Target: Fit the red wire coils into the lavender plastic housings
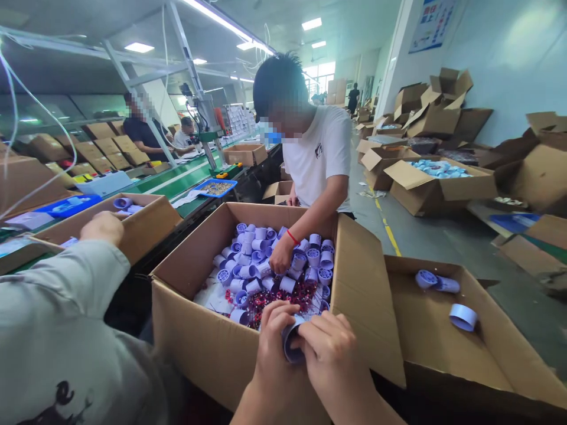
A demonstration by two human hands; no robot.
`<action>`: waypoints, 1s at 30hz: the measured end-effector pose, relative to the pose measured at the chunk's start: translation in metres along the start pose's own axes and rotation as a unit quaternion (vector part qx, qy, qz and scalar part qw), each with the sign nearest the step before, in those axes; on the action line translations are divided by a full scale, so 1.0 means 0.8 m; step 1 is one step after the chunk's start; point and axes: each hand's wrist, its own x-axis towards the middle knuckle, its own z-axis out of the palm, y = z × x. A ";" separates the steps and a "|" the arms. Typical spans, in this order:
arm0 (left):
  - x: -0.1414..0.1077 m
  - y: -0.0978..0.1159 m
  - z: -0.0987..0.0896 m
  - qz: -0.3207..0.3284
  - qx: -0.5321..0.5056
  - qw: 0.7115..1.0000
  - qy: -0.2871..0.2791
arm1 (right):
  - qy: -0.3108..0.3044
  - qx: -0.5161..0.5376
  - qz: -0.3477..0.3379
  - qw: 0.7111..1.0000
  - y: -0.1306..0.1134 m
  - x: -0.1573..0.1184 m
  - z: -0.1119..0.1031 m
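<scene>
A pale purple plastic cup-shaped part [292, 348] is held over the near edge of a large cardboard box [199, 330], its open end towards me. My left hand [272, 336] is closed around its left side. At the right rim is my right hand [330, 342], fingers bent, with the fingertips at or just inside the opening; what they touch in there is hidden. The box holds many similar purple parts [248, 271] and a tangle of small red pieces with thin wires [301, 295]. A co-worker's hand [281, 255] with a red wristband reaches among them.
On the right, a shallow cardboard box [438, 336] holds a few purple parts. Someone in a grey sleeve [88, 277] reaches into another carton [155, 227] at left. Behind runs a green conveyor [195, 177] with a blue tray [217, 188]. Open cartons [434, 183] fill the right background.
</scene>
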 end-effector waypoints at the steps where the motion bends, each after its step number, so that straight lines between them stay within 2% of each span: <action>1: 0.001 -0.001 -0.001 0.005 -0.004 1.000 -0.009 | 0.000 0.001 -0.001 1.000 0.000 0.001 0.000; 7: -0.002 -0.007 0.001 -0.015 -0.018 1.000 -0.006 | 0.014 -0.024 0.003 1.000 -0.003 -0.004 0.011; 11: -0.011 -0.001 0.006 -0.114 -0.074 0.991 -0.013 | -0.026 0.041 0.044 0.998 0.005 0.000 -0.001; 13: -0.015 0.004 0.008 -0.165 -0.135 0.977 -0.015 | -0.062 0.118 0.079 0.988 0.016 0.003 -0.017; 16: -0.017 0.011 0.008 -0.184 -0.248 0.951 -0.003 | -0.111 0.217 0.110 0.964 0.038 -0.001 -0.036; 18: -0.017 0.015 0.009 -0.201 -0.334 0.921 0.005 | -0.153 0.257 0.106 0.948 0.049 -0.010 -0.038; 20: -0.015 0.018 0.009 -0.252 -0.397 0.882 0.003 | -0.186 0.268 0.100 0.940 0.055 -0.021 -0.032; 22: -0.012 0.022 0.009 -0.300 -0.418 0.857 -0.006 | -0.174 0.250 0.093 0.948 0.055 -0.029 -0.023; 24: -0.006 0.027 0.007 -0.332 -0.412 0.848 -0.035 | -0.135 0.216 0.070 0.965 0.053 -0.032 -0.017; 27: 0.007 0.036 -0.001 -0.389 -0.382 0.835 -0.074 | -0.090 0.171 0.020 0.981 0.052 -0.027 -0.017; 30: 0.023 0.044 -0.011 -0.451 -0.372 0.805 -0.096 | -0.070 0.153 -0.002 0.986 0.054 -0.022 -0.019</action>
